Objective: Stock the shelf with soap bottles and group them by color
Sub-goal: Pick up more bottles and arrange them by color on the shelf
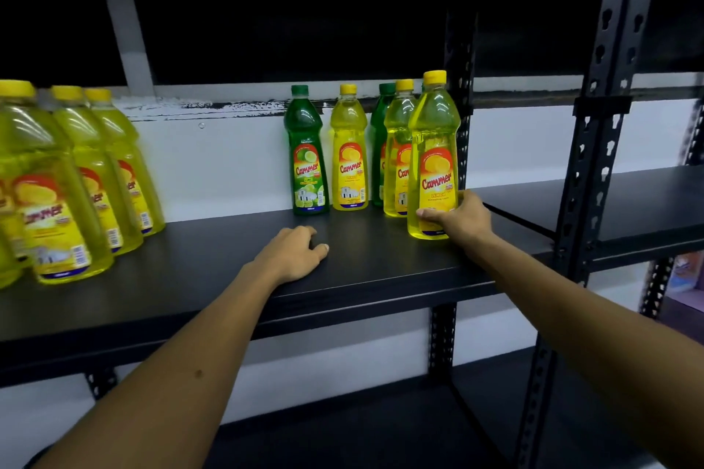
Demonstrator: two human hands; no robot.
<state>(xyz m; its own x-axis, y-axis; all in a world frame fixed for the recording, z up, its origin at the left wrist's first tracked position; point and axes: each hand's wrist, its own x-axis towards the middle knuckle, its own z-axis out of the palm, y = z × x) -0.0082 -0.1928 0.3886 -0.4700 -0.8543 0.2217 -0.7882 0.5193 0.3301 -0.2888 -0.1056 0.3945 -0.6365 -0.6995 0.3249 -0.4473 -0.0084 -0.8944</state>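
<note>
**Operator:** Status. My right hand (pixel 459 219) is wrapped around the base of a yellow bottle (pixel 432 156) standing upright at the right end of the black shelf (pixel 381 270), just beside the upright post (pixel 459 88). My left hand (pixel 293 251) holds nothing; it rests on the shelf board with its fingers loosely curled, apart from every bottle.

**Supervisor:** What is behind the held bottle?

**Operator:** A mixed cluster: a second yellow bottle (pixel 398 148) directly behind, a green bottle (pixel 379 133) partly hidden behind that, then a third yellow bottle (pixel 348 148) and a front green bottle (pixel 306 152) to the left. The yellow group (pixel 68 179) stands at the far left, well apart.

**Supervisor:** Procedure, as I judge it: lift straight up before travelling sideways, so the base does not clip its neighbour. The grip is low and the bottle tall, so keep it vertical. Set it down touching the yellow group, label forward.

**Operator:** Understood. The free left hand could steady the nearby bottles.
</note>
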